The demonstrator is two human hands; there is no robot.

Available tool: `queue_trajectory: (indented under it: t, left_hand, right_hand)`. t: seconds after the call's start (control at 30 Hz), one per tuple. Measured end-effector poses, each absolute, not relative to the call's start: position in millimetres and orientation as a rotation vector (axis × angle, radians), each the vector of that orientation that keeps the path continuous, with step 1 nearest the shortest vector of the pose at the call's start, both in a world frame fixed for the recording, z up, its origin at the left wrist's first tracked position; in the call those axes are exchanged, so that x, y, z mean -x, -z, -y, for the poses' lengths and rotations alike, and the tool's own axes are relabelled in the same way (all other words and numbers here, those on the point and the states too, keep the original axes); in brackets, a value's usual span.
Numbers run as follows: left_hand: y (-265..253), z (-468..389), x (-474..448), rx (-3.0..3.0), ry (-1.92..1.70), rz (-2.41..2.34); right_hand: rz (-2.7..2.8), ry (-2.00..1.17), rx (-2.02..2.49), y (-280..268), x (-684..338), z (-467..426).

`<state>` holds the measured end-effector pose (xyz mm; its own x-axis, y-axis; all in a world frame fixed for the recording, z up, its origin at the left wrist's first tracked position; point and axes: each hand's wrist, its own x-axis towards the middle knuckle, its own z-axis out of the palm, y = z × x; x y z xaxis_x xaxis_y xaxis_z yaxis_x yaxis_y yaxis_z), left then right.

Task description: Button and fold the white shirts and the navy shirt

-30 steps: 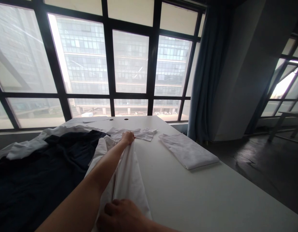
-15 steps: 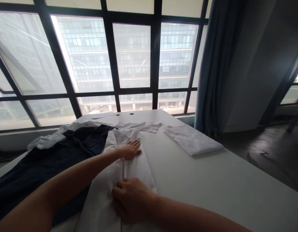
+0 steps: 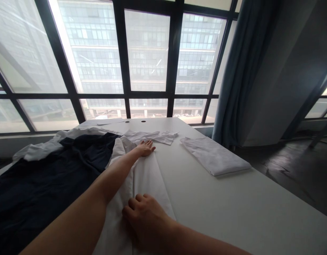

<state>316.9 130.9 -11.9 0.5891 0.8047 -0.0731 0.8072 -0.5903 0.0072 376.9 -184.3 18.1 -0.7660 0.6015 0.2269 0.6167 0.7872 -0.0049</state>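
A white shirt [image 3: 150, 177] lies lengthwise on the table, its sides brought in toward a long middle line. My left hand [image 3: 145, 148] rests flat near its collar end, fingers stretched and a little spread. Closer to me, my right hand [image 3: 147, 216] is curled at the middle line with its knuckles up. Its fingertips are bent onto the shirt's cloth and partly hidden. My left forearm crosses over part of the shirt. A dark navy garment [image 3: 59, 184] lies directly to the left.
On the right of the white table [image 3: 219, 205] is a folded white garment [image 3: 215, 156]. White cloth [image 3: 163, 137] lies crumpled beyond the collar, and more white fabric [image 3: 41, 147] lies behind the navy garment. A blue curtain [image 3: 232, 88] hangs past the table beside large windows.
My left hand has slid farther away along the shirt, toward and partly over its collar. My right hand stays nearly in place. The view has tilted down slightly.
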Motion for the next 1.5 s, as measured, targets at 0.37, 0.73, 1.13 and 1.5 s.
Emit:
queue_trajectory:
  t: [0.37,0.73,1.13,1.5]
  left_hand:
    - [-10.2,-102.1,-303.2,-2.945,-0.120,-1.423]
    - [-3.0,-37.7,-161.4,-2.758,0.076,-1.567]
    - [18.8,-125.3,-172.4,-2.655,-0.140,-1.627]
    - [20.3,-46.2,-162.6,-2.658,-0.085,-1.573]
  right_hand:
    - [2.638,-0.003,1.024,-21.6,-377.5,192.7]
    - [2.686,0.077,1.013,-29.1,-373.8,200.3]
    - [2.669,-0.066,1.081,-27.2,-370.2,195.9]
    - [2.657,-0.014,1.053,-26.8,-371.0,201.3]
